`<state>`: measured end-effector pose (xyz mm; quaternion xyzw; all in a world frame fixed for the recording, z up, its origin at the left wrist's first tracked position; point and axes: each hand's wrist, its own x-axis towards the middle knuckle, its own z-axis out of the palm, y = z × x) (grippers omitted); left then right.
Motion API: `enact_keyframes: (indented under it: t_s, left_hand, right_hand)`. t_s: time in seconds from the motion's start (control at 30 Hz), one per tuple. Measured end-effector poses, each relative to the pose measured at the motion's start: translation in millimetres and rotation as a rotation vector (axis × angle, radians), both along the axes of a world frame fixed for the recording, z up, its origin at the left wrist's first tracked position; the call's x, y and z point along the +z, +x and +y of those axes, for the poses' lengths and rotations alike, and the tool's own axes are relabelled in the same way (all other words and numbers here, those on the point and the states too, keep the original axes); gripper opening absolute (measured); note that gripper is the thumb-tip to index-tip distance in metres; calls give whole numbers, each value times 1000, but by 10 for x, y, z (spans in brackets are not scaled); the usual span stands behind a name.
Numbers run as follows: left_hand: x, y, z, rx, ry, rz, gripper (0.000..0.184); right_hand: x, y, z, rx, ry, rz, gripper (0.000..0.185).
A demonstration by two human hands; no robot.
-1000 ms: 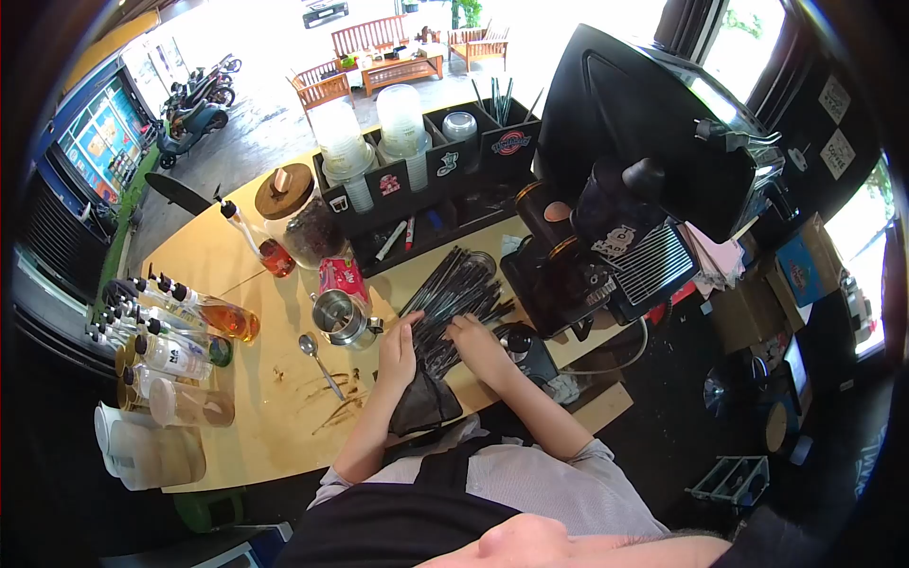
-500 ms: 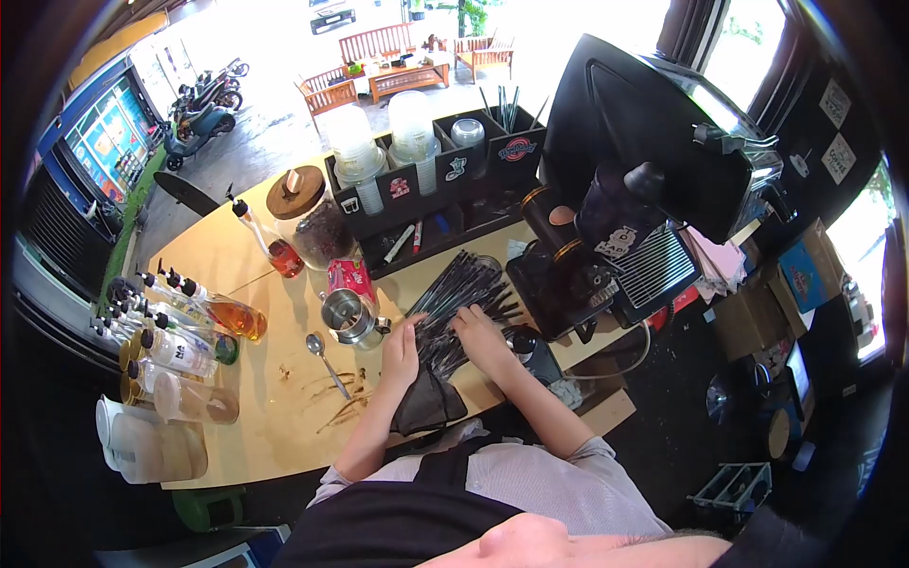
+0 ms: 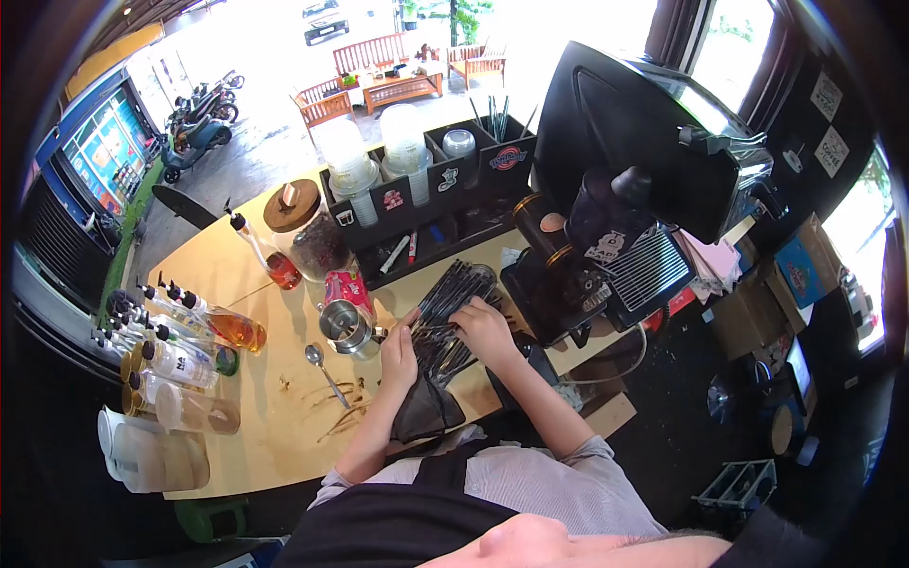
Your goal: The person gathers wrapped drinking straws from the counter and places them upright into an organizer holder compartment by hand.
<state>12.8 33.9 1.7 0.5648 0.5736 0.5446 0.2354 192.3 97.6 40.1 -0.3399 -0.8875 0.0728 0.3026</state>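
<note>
A thick bundle of thin black straws (image 3: 456,292) lies on the counter in front of me, most of them pointing away and slightly right. My left hand (image 3: 400,360) is closed along the bundle's left side, its thumb and fingers against the straws. From the right, my right hand (image 3: 485,331) grips the straws with curled fingers; the fingertips are partly hidden among them. Beneath the near ends, at the counter's front edge, a dark, sheer bag (image 3: 426,409) lies crumpled. A metal pitcher (image 3: 345,328) stands just left of the bundle.
A spoon (image 3: 327,375) lies beside brown smears on the wooden counter (image 3: 275,417). Syrup bottles (image 3: 232,322) and tubs line the left. A black organizer (image 3: 417,204) with cups stands behind. Right are a coffee grinder (image 3: 559,293) and a large black machine (image 3: 644,142).
The straws that fanned out to the right are drawn closer together into a narrower bundle. Both hands stay on it, the right shifting slightly. The camera view has tilted a little.
</note>
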Motion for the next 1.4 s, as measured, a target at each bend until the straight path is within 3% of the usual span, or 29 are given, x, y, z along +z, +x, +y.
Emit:
enact_keyframes:
  t_s: [0.23, 0.43, 0.5, 0.57, 0.63, 0.7, 0.77, 0.8, 0.87, 0.9, 0.97, 1.0, 1.1, 1.13, 1.2, 1.27, 1.3, 1.37, 1.4]
  left_hand:
    - [56, 16, 29, -8, -7, 17, 46]
    - [67, 32, 149, -27, 50, -123, 49]
    - [191, 69, 187, -78, 39, -126, 50]
    - [318, 143, 228, -130, 26, -130, 50]
    - [401, 236, 263, -193, 48, -114, 52]
    - [415, 307, 252, -239, -52, -156, 53]
    - [428, 401, 247, -288, -151, -196, 54]
    - [426, 461, 226, -386, -215, -356, 55]
    - [269, 612, 213, -536, -216, -710, 57]
    - [142, 602, 193, -541, -218, -708, 57]
    - [76, 589, 127, -536, -412, -738, 57]
    - [40, 618, 101, -499, -479, -747, 48]
    - [222, 621, 25, -599, -593, -547, 42]
    - [161, 566, 31, -656, -631, -659, 31]
    - [23, 476, 70, -646, -642, -633, 29]
    - [102, 472, 63, -635, -653, -607, 26]
    - [150, 482, 42, -656, -661, -721, 24]
    - [285, 476, 12, -676, -670, -838, 21]
    - [334, 444, 11, -803, -728, -877, 21]
  right_hand:
    - [39, -12, 100, -9, -1, 43, 13]
    - [401, 5, 166, 30, -55, 363, 14]
    - [692, 16, 86, -92, -403, 451, 11]
    - [732, 35, 131, -53, -457, 534, 11]
    - [818, 59, 147, 41, -686, 658, 11]
    - [893, 78, 145, 75, -665, 654, 10]
    - [881, 97, 165, 3, -979, 666, 9]
    - [826, 113, 159, 27, -1185, 778, 10]
    - [655, 133, 188, 10, -1058, 718, 12]
    - [554, 143, 206, -5, -934, 655, 14]
    - [377, 167, 207, 22, -1006, 694, 16]
    - [292, 178, 204, 42, -1020, 655, 16]
    - [390, 209, 122, -7, -1148, 528, 14]
    - [330, 206, 126, 25, -1137, 514, 15]
    - [220, 187, 146, 54, -1125, 503, 16]
    - [164, 130, 154, 130, -972, 535, 19]
    - [136, 79, 143, 128, -973, 538, 19]
    - [201, -24, 92, 159, -940, 966, 25]
    - [254, -18, 88, 156, -940, 965, 25]
